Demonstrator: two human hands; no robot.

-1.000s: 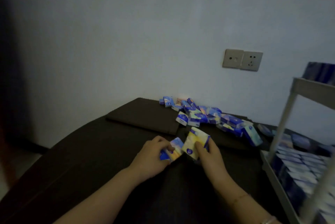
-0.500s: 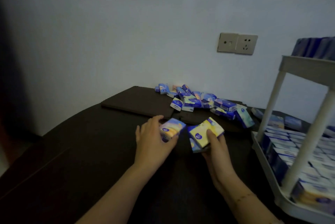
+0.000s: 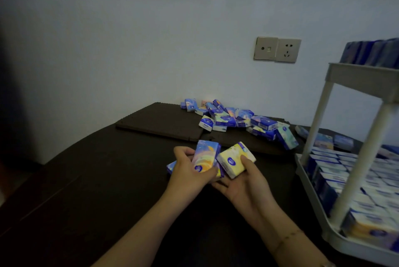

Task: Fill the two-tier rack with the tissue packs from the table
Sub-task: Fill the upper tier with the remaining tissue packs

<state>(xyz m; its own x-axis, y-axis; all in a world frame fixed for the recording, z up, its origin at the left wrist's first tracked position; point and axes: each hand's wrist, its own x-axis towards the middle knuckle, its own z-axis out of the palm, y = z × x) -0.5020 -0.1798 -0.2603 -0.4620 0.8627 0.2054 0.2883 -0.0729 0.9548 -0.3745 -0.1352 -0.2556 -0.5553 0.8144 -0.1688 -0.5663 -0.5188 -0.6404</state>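
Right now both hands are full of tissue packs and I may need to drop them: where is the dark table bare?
Bare dark table lies left of the left hand, up to the black foam mat. Crowded: the heap of blue tissue packs by the wall, and the grey two-tier rack right of the right hand, its lower tier packed.

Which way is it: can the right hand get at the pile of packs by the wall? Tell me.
Probably not yet. The right hand already grips a yellow pack, so its grip is taken. The dark table between it and the pile shows nothing in the way.
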